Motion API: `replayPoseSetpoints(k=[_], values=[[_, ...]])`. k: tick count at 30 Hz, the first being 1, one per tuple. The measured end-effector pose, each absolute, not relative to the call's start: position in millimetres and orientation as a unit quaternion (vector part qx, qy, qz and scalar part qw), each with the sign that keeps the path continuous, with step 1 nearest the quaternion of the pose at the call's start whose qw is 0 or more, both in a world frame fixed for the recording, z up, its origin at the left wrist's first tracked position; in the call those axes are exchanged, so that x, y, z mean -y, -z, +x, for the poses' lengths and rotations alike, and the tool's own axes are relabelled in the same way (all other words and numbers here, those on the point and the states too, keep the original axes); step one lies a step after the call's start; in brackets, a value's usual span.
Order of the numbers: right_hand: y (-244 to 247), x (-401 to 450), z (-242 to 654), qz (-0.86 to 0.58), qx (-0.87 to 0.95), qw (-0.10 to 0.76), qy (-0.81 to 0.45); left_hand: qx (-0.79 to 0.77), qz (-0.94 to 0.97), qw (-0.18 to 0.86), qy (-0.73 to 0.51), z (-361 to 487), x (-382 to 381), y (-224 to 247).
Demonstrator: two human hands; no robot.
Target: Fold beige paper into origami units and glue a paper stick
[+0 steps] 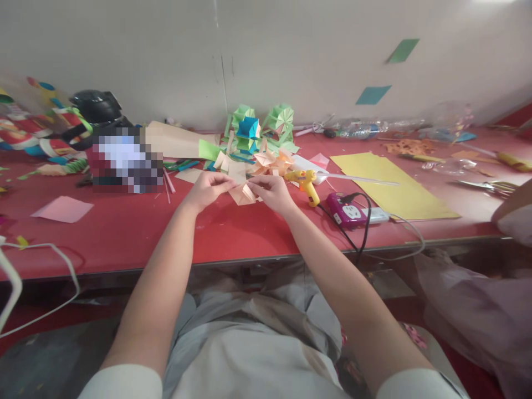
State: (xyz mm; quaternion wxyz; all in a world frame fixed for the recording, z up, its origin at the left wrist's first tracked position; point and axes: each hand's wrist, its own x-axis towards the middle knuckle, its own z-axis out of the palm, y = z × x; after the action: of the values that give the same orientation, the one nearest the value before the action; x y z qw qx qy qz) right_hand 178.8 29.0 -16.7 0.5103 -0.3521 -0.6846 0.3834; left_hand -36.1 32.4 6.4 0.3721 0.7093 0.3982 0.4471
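The left hand (210, 191) and the right hand (272, 191) come close together above the red table (233, 238), both to the left of the yellow glue gun (310, 191). Between them is 1 piece of folded peach paper (243, 195), left of the glue gun and roughly level with its handle. The left thumb and fingers are narrow, pinched at the paper's left side; the right thumb and fingers are also narrow, pinched at its upper right. The fingers cover some of the folds, so the exact grip is hard to make out.

Just behind and left of the glue gun lies a cluster of peach paper petals (272, 160). Farther behind it, against the wall (158, 61), are 2 green folded paper shapes (281, 121), with a blue folded piece (248, 128) in front of the left 1. A clear glue stick (361, 178) runs out rightward from the back of the glue gun. The purple power strip (346, 213) sits to its right and nearer the person, with a black plug in it. Beyond the strip, right of the glue gun, lies yellow paper (403, 188); well to its right are scissors (490, 186). A pink paper sheet (62, 209) lies well left of the glue gun.
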Motion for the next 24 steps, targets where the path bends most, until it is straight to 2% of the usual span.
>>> replayPoseSetpoints(k=[4,11,24], values=[[16.3,-29.3,180.7,-0.34,0.696,0.492,-0.397,-0.369,0.733,0.4,-0.408,-41.9,-32.1,-9.7],[21.2,-35.6,182.4,-0.289,0.721,0.436,-0.453,-0.346,0.711,0.507,-0.343,-51.3,-26.0,-17.6],[15.0,-29.4,180.3,-0.285,0.742,0.419,-0.439,-0.383,0.671,0.575,-0.271,-54.9,-26.4,-15.4]])
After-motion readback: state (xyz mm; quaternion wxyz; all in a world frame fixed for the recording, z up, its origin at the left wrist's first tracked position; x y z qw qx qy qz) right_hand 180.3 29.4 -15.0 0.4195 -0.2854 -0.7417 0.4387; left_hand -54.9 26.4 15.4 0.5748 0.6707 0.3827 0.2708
